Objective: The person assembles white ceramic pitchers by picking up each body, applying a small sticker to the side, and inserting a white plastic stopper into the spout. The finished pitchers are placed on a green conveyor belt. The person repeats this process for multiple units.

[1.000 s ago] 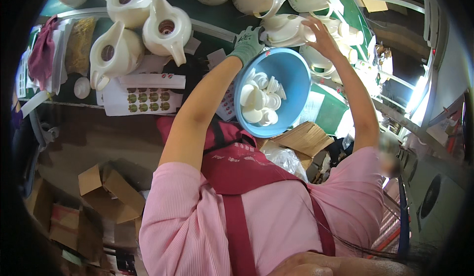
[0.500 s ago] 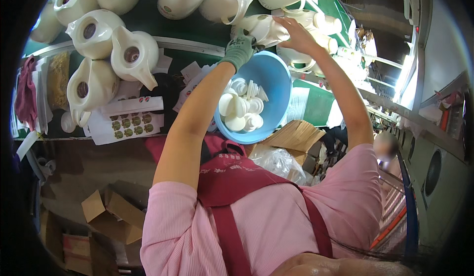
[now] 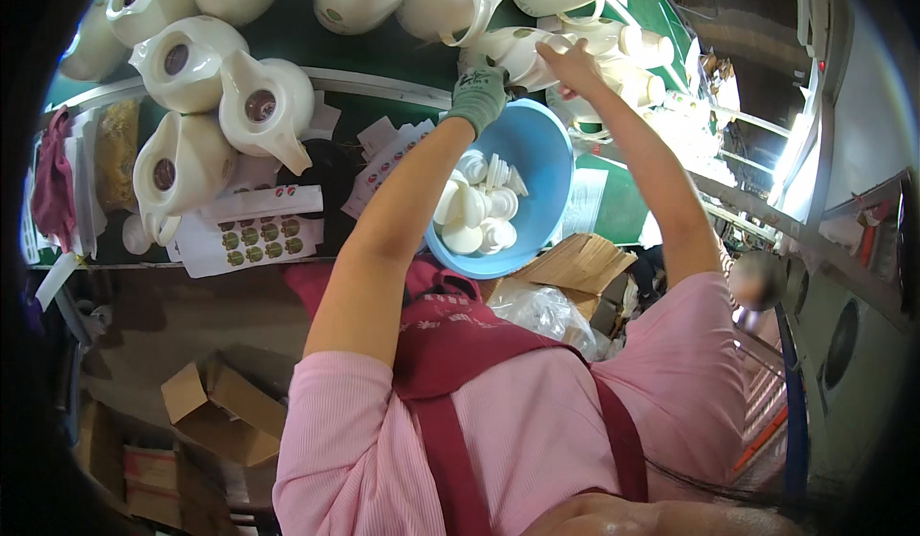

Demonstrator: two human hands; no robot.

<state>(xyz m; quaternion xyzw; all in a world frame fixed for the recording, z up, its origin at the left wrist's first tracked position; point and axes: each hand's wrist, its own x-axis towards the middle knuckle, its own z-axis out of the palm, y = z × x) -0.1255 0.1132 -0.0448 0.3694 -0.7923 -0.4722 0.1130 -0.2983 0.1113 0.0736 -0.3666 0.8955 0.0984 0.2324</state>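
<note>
A cream-white jug [image 3: 517, 55] lies on its side at the far middle of the bench, its mouth end to the right. My left hand [image 3: 480, 91], in a grey-green glove, grips its lower end; some of its fingers are hidden. At the mouth end, my bare right hand [image 3: 579, 68] has its fingers bent in against the jug. Whatever those fingertips hold, if anything, is too small to make out. Just below my hands a light blue basin [image 3: 542, 167] is tilted toward me, with several white round plastic lids [image 3: 471, 205] in it.
More white jugs [image 3: 266, 105] stand on the left and along the back of the green bench. Sticker sheets [image 3: 251, 241] lie at its front left edge. Open cardboard boxes [image 3: 225, 411] sit on the floor at lower left. Another person [image 3: 757, 282] is off to the right.
My right hand's fingers have drawn in and bent at the jug's mouth end. The left hand keeps its hold. The whole view has shifted slightly.
</note>
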